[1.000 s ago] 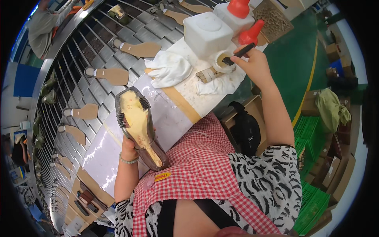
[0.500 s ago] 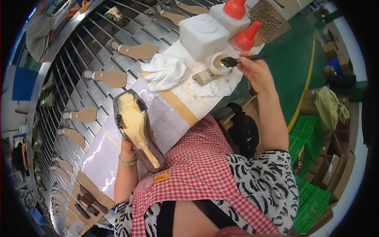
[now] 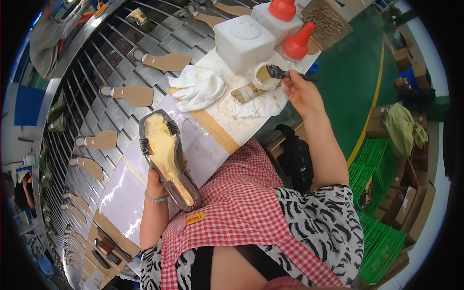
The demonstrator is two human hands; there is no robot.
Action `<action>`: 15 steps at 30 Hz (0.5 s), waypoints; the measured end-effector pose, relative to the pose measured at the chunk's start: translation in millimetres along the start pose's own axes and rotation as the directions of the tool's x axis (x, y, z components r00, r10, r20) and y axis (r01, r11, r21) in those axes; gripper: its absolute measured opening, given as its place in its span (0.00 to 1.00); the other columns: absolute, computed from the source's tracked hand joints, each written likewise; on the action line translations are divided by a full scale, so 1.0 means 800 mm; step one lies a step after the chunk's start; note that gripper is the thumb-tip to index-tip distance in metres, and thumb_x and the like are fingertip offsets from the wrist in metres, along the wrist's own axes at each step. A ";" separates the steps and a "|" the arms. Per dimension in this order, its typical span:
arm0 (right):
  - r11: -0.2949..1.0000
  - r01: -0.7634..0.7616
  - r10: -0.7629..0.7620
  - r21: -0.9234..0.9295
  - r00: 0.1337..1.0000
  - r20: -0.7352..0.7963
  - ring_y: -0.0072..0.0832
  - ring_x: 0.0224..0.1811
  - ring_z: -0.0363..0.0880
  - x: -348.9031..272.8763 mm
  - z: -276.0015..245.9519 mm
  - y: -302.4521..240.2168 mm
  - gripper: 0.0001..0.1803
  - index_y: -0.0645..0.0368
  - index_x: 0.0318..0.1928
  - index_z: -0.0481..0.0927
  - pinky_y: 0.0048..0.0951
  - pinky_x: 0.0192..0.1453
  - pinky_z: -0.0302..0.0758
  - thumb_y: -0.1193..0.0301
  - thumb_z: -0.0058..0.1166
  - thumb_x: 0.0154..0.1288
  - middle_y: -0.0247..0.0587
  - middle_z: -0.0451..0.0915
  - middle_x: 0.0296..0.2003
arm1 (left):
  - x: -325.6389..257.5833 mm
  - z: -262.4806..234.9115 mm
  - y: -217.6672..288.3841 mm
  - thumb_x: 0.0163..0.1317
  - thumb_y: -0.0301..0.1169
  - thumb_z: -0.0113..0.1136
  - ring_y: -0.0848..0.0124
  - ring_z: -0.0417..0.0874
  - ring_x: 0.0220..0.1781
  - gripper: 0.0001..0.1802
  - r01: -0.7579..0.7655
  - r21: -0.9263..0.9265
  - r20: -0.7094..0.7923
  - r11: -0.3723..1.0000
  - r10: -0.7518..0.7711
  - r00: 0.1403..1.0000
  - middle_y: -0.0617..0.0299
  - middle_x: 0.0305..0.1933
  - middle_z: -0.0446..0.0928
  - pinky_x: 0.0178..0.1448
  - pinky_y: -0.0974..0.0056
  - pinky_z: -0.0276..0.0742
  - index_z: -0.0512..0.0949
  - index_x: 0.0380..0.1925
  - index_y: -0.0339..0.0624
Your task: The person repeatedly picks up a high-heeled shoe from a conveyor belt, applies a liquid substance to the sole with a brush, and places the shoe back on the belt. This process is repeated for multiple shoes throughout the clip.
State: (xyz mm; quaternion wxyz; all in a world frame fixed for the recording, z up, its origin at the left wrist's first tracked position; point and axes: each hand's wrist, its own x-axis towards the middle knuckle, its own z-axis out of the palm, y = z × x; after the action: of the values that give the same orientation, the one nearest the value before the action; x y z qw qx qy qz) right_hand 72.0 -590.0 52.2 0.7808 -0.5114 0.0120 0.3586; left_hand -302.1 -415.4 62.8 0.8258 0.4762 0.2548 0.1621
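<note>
My left hand (image 3: 155,184) is closed around a dark shoe upper (image 3: 166,157), its underside facing up and its yellowish bottom bare; some of my fingers are hidden behind it. My right hand (image 3: 303,94) grips the black handle of a brush (image 3: 277,72). The dark brush head is at the rim of a small white jar (image 3: 263,83) that holds a yellowish liquid. Beside the jar lie a flat wooden piece (image 3: 245,93) and a crumpled white cloth (image 3: 256,109). White gloves (image 3: 198,87) rest farther left on the stained board.
White square jugs (image 3: 243,41) with red cone caps (image 3: 297,47) stand behind the jar. Along the left runs a slatted metal conveyor (image 3: 116,123) bearing several tan soles (image 3: 134,95). Green crates (image 3: 379,241) and boxes are at the right. Another person (image 3: 48,43) works across the conveyor.
My right hand has moved slightly left with the brush, and the brush head has risen a little at the jar's rim. My left hand and the shoe upper stay nearly still.
</note>
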 end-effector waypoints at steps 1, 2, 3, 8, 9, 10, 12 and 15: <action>0.997 0.074 -0.072 -0.028 0.995 0.062 0.26 0.41 0.78 -0.004 -0.003 0.001 0.14 0.61 0.43 0.77 0.22 0.40 0.72 0.68 0.62 0.61 0.37 0.80 0.35 | 0.001 0.000 0.000 0.36 0.78 0.56 0.69 0.80 0.35 0.66 0.004 -0.009 0.013 1.000 -0.004 1.000 0.55 0.40 0.75 0.36 0.69 0.78 0.59 0.63 0.34; 0.997 0.082 -0.082 -0.007 0.995 0.052 0.26 0.41 0.79 -0.006 -0.007 0.002 0.13 0.61 0.44 0.77 0.23 0.42 0.73 0.69 0.61 0.62 0.38 0.80 0.36 | 0.003 -0.001 -0.002 0.37 0.78 0.55 0.70 0.80 0.35 0.66 -0.002 -0.029 0.038 1.000 0.003 0.999 0.55 0.40 0.75 0.36 0.69 0.78 0.58 0.63 0.34; 0.995 0.101 -0.103 0.021 0.992 0.074 0.27 0.42 0.79 -0.008 -0.012 0.003 0.13 0.62 0.46 0.76 0.24 0.44 0.73 0.71 0.59 0.63 0.39 0.80 0.37 | 0.005 -0.002 -0.004 0.37 0.78 0.55 0.69 0.80 0.35 0.66 0.019 -0.038 0.030 0.999 -0.018 0.999 0.54 0.40 0.75 0.36 0.68 0.79 0.58 0.63 0.33; 0.945 0.009 -0.140 0.326 0.914 0.381 0.33 0.48 0.77 -0.021 -0.009 -0.012 0.11 0.61 0.49 0.75 0.36 0.57 0.72 0.73 0.51 0.67 0.42 0.79 0.42 | 0.006 -0.014 -0.017 0.45 0.77 0.49 0.62 0.82 0.43 0.59 0.100 -0.113 0.079 0.989 -0.091 0.993 0.49 0.50 0.75 0.46 0.61 0.81 0.60 0.64 0.38; 0.929 -0.034 -0.173 0.369 0.841 0.512 0.35 0.51 0.76 -0.029 -0.001 -0.017 0.12 0.60 0.50 0.75 0.41 0.60 0.70 0.71 0.49 0.69 0.42 0.78 0.44 | 0.007 -0.015 -0.019 0.47 0.77 0.46 0.60 0.81 0.46 0.57 0.116 -0.140 0.082 0.983 -0.105 0.991 0.48 0.52 0.75 0.48 0.59 0.80 0.62 0.62 0.37; 0.947 0.010 -0.163 0.322 0.877 0.453 0.36 0.53 0.75 -0.040 0.010 -0.018 0.12 0.60 0.50 0.74 0.42 0.61 0.69 0.69 0.49 0.69 0.42 0.78 0.44 | 0.008 -0.014 -0.022 0.48 0.77 0.43 0.60 0.81 0.47 0.57 0.128 -0.115 0.068 0.985 -0.121 0.990 0.48 0.52 0.75 0.49 0.59 0.80 0.63 0.62 0.37; 0.968 0.078 -0.196 0.237 0.826 0.528 0.38 0.55 0.74 -0.072 0.038 -0.023 0.13 0.61 0.48 0.73 0.42 0.61 0.69 0.67 0.51 0.68 0.44 0.78 0.44 | 0.013 -0.010 -0.023 0.52 0.75 0.40 0.62 0.81 0.48 0.54 0.102 -0.090 0.119 0.991 -0.091 0.989 0.49 0.51 0.76 0.50 0.60 0.80 0.65 0.60 0.36; 0.975 0.223 -0.175 0.011 0.734 0.656 0.34 0.49 0.78 -0.128 0.089 -0.005 0.14 0.65 0.44 0.74 0.35 0.58 0.72 0.68 0.58 0.62 0.49 0.78 0.45 | 0.017 0.003 -0.017 0.53 0.74 0.42 0.65 0.81 0.49 0.52 0.077 -0.023 0.125 0.997 -0.073 0.989 0.51 0.50 0.77 0.51 0.63 0.78 0.66 0.60 0.36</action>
State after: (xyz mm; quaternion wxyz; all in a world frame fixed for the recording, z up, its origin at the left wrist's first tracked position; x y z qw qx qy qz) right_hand -26.3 -589.4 128.5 0.7518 -0.3787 -0.3279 0.4288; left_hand -289.2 -417.3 48.2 0.8522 0.4638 0.2184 0.1045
